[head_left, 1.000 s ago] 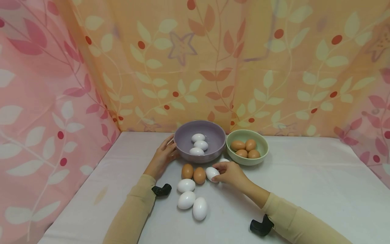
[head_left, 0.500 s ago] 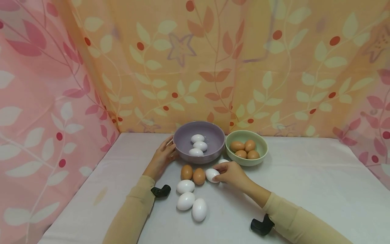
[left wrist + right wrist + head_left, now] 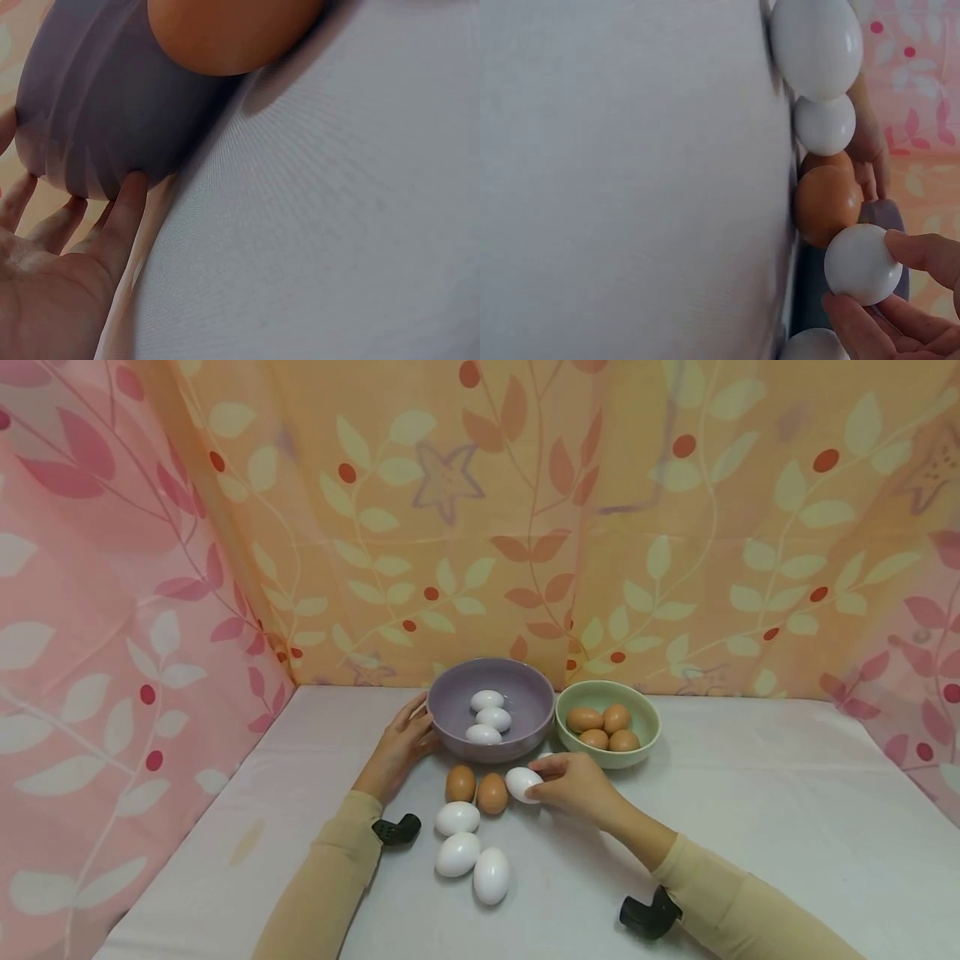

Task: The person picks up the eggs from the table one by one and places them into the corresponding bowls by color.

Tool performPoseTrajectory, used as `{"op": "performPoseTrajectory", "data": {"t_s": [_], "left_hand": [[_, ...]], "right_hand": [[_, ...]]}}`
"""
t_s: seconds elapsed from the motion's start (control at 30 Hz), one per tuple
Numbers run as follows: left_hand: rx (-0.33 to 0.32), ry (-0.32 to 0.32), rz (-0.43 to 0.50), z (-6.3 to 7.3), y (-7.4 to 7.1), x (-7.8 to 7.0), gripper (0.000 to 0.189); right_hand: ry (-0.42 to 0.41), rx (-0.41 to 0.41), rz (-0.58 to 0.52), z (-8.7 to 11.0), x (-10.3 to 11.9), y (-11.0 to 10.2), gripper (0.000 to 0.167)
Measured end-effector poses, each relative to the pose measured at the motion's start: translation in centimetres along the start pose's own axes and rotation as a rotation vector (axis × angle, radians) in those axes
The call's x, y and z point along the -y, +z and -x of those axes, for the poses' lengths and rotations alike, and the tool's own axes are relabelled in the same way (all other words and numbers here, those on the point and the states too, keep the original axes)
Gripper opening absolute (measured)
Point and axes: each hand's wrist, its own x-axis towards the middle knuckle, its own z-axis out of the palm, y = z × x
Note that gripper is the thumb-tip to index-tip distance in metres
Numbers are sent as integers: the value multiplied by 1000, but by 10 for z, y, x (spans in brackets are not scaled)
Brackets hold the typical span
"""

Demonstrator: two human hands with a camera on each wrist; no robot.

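Observation:
My right hand (image 3: 573, 787) pinches a white egg (image 3: 523, 785) between thumb and fingers. In the right wrist view this white egg (image 3: 863, 264) is a little clear of the tabletop, beside a brown egg (image 3: 827, 206). My left hand (image 3: 400, 750) rests its fingertips against the left side of the purple bowl (image 3: 525, 693); the left wrist view shows the fingers (image 3: 124, 221) spread along the bowl's outer wall (image 3: 112, 142). Inside the bowl lie 3 white eggs (image 3: 492, 720). Another white egg (image 3: 547, 756) is mostly hidden behind my right hand.
A green bowl (image 3: 647, 743) with several brown eggs (image 3: 585, 720) stands right beside the purple one. On the white tablecloth (image 3: 765, 810), two brown eggs (image 3: 461, 783) and 3 white eggs (image 3: 457, 855) lie in front of the purple bowl. Patterned curtains (image 3: 450, 560) rise behind and at the sides.
My right hand has shifted slightly to the right and raised the white egg a little. The left hand and both bowls stay as they were.

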Motion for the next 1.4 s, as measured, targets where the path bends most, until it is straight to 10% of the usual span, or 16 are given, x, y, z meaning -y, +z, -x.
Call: {"op": "performPoseTrajectory", "data": {"t_s": [1.4], "left_hand": [[11, 20, 1, 1, 0, 1, 59]], "right_hand": [[-49, -49, -104, -46, 55, -9, 41]]}}
